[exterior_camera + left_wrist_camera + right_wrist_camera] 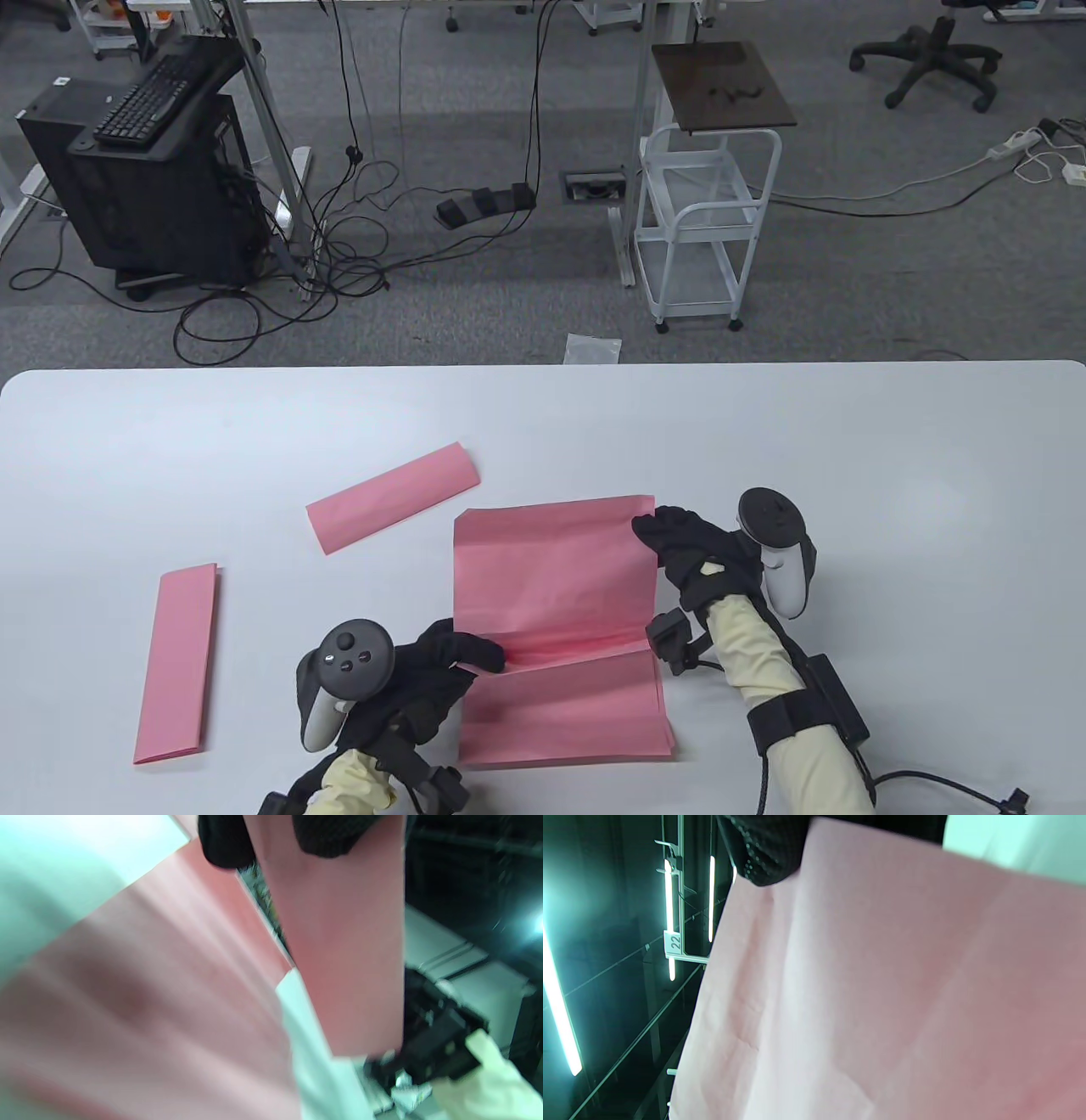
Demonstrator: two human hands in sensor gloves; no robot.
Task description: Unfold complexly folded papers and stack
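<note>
A large pink sheet (551, 569) stands partly unfolded at the table's front middle; its upper panel is raised and its lower part lies on a flat pink stack (568, 717). My left hand (462, 654) grips the sheet's left edge at the crease; its fingers (225, 840) hold pink paper (339, 942) in the left wrist view. My right hand (657, 531) holds the raised panel's upper right corner; its fingers (763, 853) lie on the paper (882, 993) in the right wrist view. Two folded pink strips lie to the left, one slanted (392, 497), one upright (176, 652).
The white table (764, 441) has bare room at the back and right. Beyond its far edge are a white cart (704, 221), cables, and a black computer stand (153, 170) on the carpet.
</note>
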